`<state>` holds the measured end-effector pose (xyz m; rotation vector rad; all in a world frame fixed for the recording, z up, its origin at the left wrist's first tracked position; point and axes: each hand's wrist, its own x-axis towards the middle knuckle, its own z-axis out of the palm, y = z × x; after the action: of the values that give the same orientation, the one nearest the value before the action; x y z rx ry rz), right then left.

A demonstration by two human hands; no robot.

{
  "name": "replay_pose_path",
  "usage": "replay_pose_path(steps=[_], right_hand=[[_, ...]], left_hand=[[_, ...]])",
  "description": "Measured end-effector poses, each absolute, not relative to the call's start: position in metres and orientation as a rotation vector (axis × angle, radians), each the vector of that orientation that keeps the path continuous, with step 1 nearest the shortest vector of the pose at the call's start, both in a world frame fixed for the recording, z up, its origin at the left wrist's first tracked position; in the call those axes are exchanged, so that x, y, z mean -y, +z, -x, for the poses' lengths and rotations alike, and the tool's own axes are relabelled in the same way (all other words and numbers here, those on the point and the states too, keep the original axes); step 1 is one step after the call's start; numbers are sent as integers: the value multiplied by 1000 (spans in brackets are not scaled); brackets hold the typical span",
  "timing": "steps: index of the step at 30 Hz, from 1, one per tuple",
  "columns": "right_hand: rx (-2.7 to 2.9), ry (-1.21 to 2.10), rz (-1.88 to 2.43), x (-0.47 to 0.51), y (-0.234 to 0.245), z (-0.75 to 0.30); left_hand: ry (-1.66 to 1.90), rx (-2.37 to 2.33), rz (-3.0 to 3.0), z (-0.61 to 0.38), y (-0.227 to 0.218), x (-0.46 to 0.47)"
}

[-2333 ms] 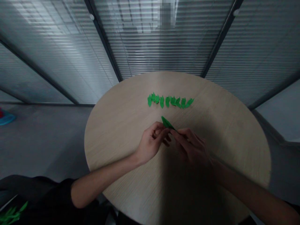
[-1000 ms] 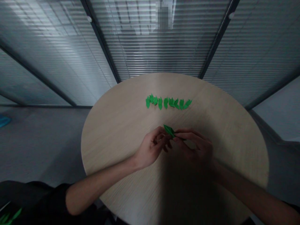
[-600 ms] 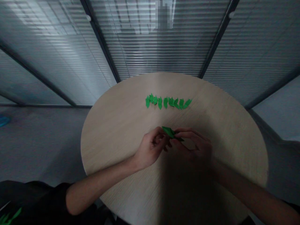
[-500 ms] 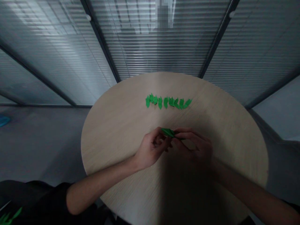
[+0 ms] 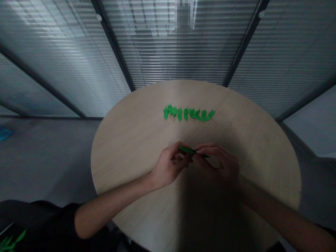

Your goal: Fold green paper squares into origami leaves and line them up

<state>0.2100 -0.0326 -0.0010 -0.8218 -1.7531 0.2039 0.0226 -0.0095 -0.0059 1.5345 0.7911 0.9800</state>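
Observation:
Between my two hands, above the near middle of the table, is a small folded piece of green paper (image 5: pixel 187 149), seen nearly edge-on. My left hand (image 5: pixel 172 164) is closed on its left end, thumb below and fingers above. With thumb and fingers, my right hand (image 5: pixel 220 161) pinches the other end, where a dark tip sticks out past the fingertips. Shadow covers most of the right hand. Beyond the hands lie several small green folded paper pieces (image 5: pixel 180 114) in a loose row, some of them touching.
The round wooden table (image 5: pixel 126 140) spreads under both arms. Behind its far edge stand glass panels with blinds (image 5: pixel 162 66) and dark frames. A blue item (image 5: pixel 4 133) is on the floor at far left. Green strips (image 5: pixel 13 241) show at the lower left corner.
The green paper between my hands has tilted from showing a broad face to a thin edge. Both hands keep almost the same place and grip.

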Motion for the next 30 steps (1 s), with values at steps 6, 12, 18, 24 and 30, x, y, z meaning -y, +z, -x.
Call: replay_pose_path(steps=[6, 12, 18, 24, 30], right_hand=[[1743, 243, 831, 32, -1, -209], [1769, 241, 861, 32, -3, -211], [1790, 133, 821, 32, 0, -213], [1761, 130, 849, 33, 1, -211], [1766, 204, 835, 34, -1, -212]], left_hand=[[999, -830, -1534, -22, -7, 10], [1009, -821, -1504, -22, -4, 10], [1017, -817, -1505, -23, -4, 11], [1027, -826, -1507, -23, -3, 12], [1056, -816, -1503, -22, -2, 12]])
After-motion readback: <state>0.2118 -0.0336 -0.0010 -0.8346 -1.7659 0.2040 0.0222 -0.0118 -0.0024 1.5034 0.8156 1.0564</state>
